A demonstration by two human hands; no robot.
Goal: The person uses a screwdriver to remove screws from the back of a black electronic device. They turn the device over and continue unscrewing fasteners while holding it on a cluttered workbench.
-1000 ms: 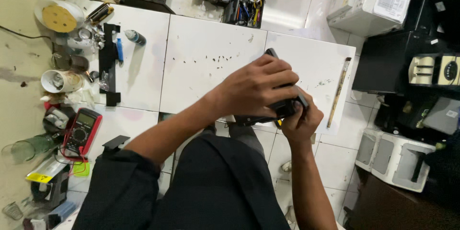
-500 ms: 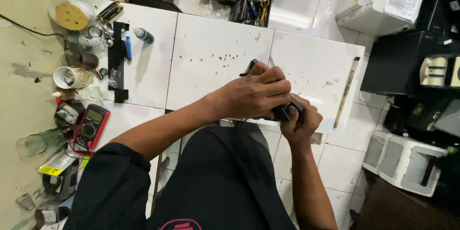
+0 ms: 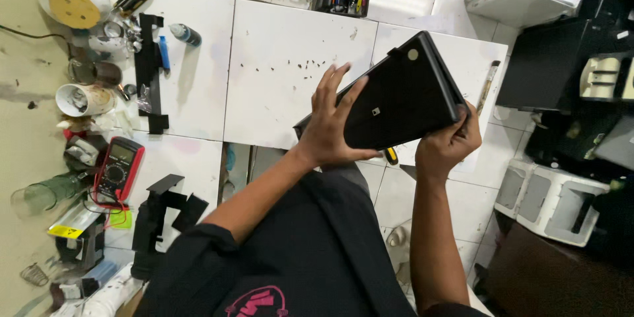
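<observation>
Black panel (image 3: pixel 396 102) now raised, tilted, both hands gripping, seemingly.

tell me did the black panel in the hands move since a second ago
Yes. The black panel was mostly hidden under the left hand low over the white tiles; now it is lifted and tilted up, its flat face showing, right hand at its lower corner.
</observation>
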